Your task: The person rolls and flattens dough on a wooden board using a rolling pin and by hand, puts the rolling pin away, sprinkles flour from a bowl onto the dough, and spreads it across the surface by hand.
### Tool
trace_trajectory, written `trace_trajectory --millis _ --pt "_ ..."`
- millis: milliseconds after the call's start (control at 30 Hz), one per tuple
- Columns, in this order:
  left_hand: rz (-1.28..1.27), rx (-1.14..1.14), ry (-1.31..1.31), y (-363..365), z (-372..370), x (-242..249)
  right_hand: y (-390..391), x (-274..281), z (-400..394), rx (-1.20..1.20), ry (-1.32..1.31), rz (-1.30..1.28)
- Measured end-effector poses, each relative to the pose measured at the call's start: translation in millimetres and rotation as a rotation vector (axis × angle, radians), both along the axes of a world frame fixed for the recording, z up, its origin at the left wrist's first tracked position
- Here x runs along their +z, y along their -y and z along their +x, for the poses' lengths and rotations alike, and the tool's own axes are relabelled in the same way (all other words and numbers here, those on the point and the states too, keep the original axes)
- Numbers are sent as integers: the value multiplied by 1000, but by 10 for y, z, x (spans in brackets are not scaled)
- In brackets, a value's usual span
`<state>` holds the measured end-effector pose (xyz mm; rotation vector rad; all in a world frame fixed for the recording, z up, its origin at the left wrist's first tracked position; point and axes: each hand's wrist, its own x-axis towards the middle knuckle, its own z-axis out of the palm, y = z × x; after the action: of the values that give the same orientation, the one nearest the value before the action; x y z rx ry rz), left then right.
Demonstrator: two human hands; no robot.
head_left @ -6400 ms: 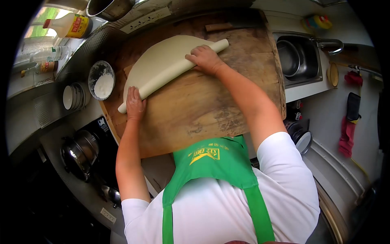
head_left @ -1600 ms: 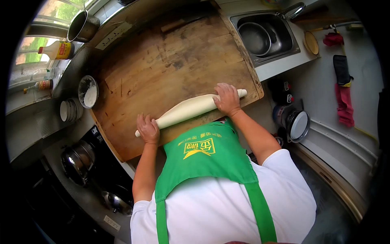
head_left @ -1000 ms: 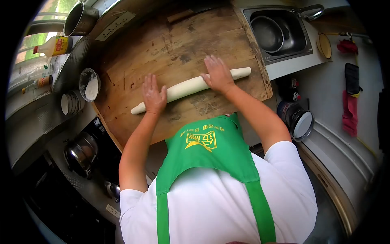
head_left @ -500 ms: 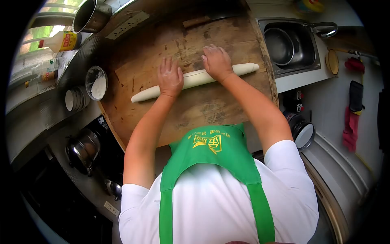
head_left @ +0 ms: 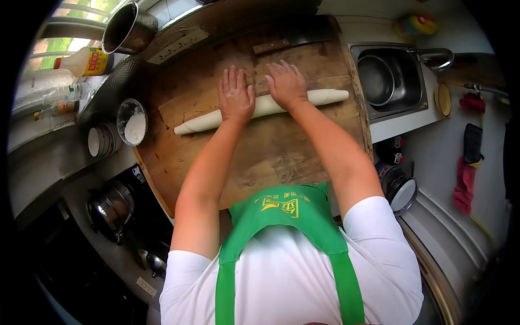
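Observation:
A long pale roll of dough (head_left: 264,106) lies slantwise across the wooden board (head_left: 271,162), its tapered ends sticking out past both hands. My left hand (head_left: 236,97) lies palm down on the roll left of its middle, fingers stretched towards the far side and dusted with flour. Just to the right, my right hand (head_left: 286,85) presses flat on the roll too, its fingers extended and the thumb pointing inward. The palms hide the parts of the dough beneath them.
A cleaver (head_left: 309,36) lies at the board's far edge. Left of the board are a bowl of flour (head_left: 134,127), stacked bowls (head_left: 103,141) and a pot (head_left: 130,30). A sink (head_left: 390,81) is on the right, and a lidded pot (head_left: 111,208) stands lower left.
Both hands have pushed forward over the board, and the roll has shifted away from me with them. The hands are now closer together. The view has tilted slightly.

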<state>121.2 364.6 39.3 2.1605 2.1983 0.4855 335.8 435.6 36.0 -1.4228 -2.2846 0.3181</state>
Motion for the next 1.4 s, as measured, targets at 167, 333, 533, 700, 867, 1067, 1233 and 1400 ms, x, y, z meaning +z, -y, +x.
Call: trace_trajectory --millis 167,333,533,700,867,1067,1233,1400 --pt "-170 86 -149 593 -644 -171 208 -75 756 138 134 80" --pt "-117 -73 -68 117 -870 -64 -212 -53 673 135 84 55" --pt "-50 26 -56 53 -905 108 -73 -40 768 36 -45 52" --pt "-17 -70 35 607 -725 10 145 36 900 222 315 -13" --pt "34 -10 106 897 -1101 -107 -2 -20 601 407 418 -90" --pt "69 331 170 1671 -2326 47 327 150 -1071 614 354 -79" --pt "518 1168 968 1792 -3190 -9 749 317 -2332 911 167 -59" --pt "241 1224 1585 1407 -3611 168 1078 125 -2920 1035 272 69"
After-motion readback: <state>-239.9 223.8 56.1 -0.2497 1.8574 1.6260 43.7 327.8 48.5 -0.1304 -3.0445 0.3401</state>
